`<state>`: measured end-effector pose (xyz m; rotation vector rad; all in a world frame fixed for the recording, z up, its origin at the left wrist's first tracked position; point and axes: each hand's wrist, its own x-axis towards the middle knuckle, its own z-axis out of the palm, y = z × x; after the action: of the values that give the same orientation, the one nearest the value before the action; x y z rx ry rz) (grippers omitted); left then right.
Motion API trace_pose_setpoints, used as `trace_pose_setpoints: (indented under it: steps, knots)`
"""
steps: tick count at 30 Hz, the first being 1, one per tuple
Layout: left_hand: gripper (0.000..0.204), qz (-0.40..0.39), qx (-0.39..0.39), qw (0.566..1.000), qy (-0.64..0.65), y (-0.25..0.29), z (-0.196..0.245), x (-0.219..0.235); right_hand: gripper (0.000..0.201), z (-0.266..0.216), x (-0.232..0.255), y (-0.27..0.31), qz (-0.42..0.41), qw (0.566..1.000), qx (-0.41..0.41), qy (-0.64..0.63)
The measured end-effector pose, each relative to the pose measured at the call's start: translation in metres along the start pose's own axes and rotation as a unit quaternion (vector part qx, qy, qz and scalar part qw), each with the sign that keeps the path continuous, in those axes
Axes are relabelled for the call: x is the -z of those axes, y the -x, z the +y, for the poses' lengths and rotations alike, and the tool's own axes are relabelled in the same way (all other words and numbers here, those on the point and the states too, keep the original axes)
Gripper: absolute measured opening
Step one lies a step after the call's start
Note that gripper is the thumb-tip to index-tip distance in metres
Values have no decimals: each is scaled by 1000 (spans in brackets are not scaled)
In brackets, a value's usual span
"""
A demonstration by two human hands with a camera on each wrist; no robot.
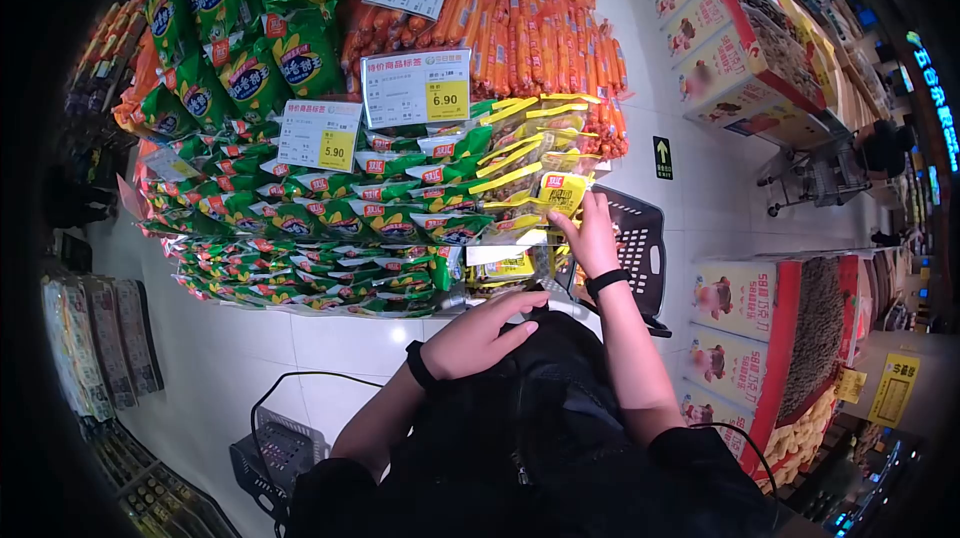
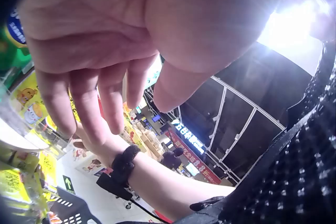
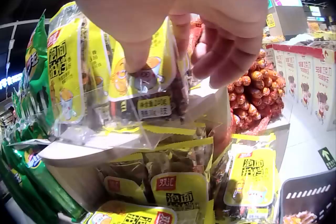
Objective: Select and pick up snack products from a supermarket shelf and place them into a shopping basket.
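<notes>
My right hand (image 1: 597, 238) is at the right end of the food shelf and pinches a yellow-labelled clear bag of sausages (image 1: 563, 193). In the right wrist view the thumb lies over the front of that bag (image 3: 157, 95), and the fingers (image 3: 220, 58) curl at its far side. More bags of the same kind (image 3: 251, 179) fill the lower shelf beneath it. My left hand (image 1: 480, 338) hovers before my body, below the shelf. Its fingers (image 2: 86, 98) are loosely bent with nothing between them. Green sausage packs (image 1: 310, 213) form rows left of the yellow bags.
A dark shopping basket (image 1: 655, 263) stands just right of the shelf, with some packages inside. Price cards (image 1: 417, 88) stick up above the rows. Orange netted sausages (image 1: 520, 33) are heaped behind. Printed cardboard display bins (image 1: 735, 338) line the right of the aisle.
</notes>
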<state>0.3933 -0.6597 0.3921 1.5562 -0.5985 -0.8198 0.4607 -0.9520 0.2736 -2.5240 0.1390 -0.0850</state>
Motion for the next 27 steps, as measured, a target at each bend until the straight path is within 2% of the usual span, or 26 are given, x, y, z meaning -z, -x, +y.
trace_pose_setpoints:
  steps: [1, 4, 5, 8, 9, 12, 13, 15, 16, 17, 18, 19, 20, 21, 22, 23, 25, 27]
  knots:
    - [52, 0, 9, 1000, 16, 3, -2, -1, 46, 1, -1, 5, 12, 1000, -10, 24]
    - [49, 19, 21, 998, 48, 7, -15, -6, 46, 3, -4, 8, -24, 994, -42, -95]
    - [49, 15, 25, 998, 53, 6, -17, -8, 52, 8, -9, 9, -14, 985, -44, -167]
    - [47, 4, 15, 999, 42, 4, -10, -13, 67, 17, -8, 18, -29, 958, -93, -271]
    - [47, -3, 14, 999, 39, 3, -7, -15, 65, 25, -10, 25, -5, 947, -74, -312]
    - [46, 4, 11, 999, 48, 1, -17, -23, 60, 36, 11, 57, 50, 980, -70, -182]
    - [46, 8, 15, 999, 48, -1, -19, -24, 56, 46, 18, 70, 80, 988, -45, -122]
    - [45, 4, 24, 998, 52, -5, -22, -26, 50, 99, 12, 105, 78, 994, -59, -54]
    - [45, 1, 29, 998, 57, -8, -25, -27, 45, 111, 23, 123, 19, 986, -137, -94]
    - [45, 0, 36, 997, 62, -11, -26, -29, 44, 128, 31, 139, -27, 981, -184, -50]
    - [45, 0, 47, 997, 64, -14, -25, -31, 45, 155, 35, 159, -82, 983, -164, 34]
    - [45, 0, 59, 996, 65, -19, -22, -33, 50, 183, 37, 184, -131, 975, -167, 67]
    - [45, 0, 70, 995, 65, -23, -19, -36, 59, 183, 55, 197, -208, 948, -219, 103]
    - [44, -3, 73, 995, 67, -26, -19, -40, 71, 208, 56, 216, -262, 926, -231, 144]
    - [44, -7, 75, 995, 68, -30, -20, -44, 74, 224, 61, 228, -311, 904, -255, 148]
    - [44, -9, 77, 995, 68, -36, -20, -50, 72, 235, 68, 237, -341, 890, -260, 157]
    - [44, -13, 71, 995, 63, -45, -20, -63, 62, 266, 68, 251, -317, 901, -236, 180]
    - [44, -15, 77, 995, 61, -57, -18, -80, 44, 298, 61, 254, -298, 904, -257, 167]
